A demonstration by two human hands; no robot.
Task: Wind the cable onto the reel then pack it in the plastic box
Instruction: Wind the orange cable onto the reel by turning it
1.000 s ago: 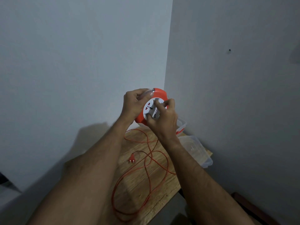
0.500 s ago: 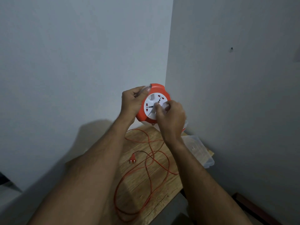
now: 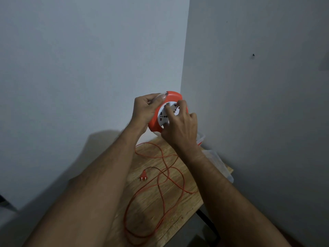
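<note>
Winding step, well short of done. Reel [image 3: 169, 111] held up above the far end of the bench [image 3: 151, 202], orange rim, white socket face turned toward the camera. Left hand [image 3: 145, 109] clamped round the rim at the 9 o'clock side, thumb laid over the top edge. Right hand [image 3: 179, 125] on the white face from the 4 o'clock side, fingers [image 3: 168, 108] curled onto the centre piece, most likely pinching the winding knob, though the knob itself hidden under them.

Most of the cable [image 3: 160, 184] loose on the bench in wide overlapping loops, one strand rising toward the underside of the reel. Plug [image 3: 143, 176] lying flat at about 9 o'clock of the loops, apart from both hands. Plastic box [image 3: 219, 161] at the 3 o'clock edge of the bench, clear, largely hidden behind the right forearm; contents not readable.

Next move, as judged: many more turns of the centre piece with the rim kept steady, loops feeding up freely. Risk of crossed loops snagging, or the plug whipping across the bench near the end. Packing into the box only after the plug reaches the reel.
</note>
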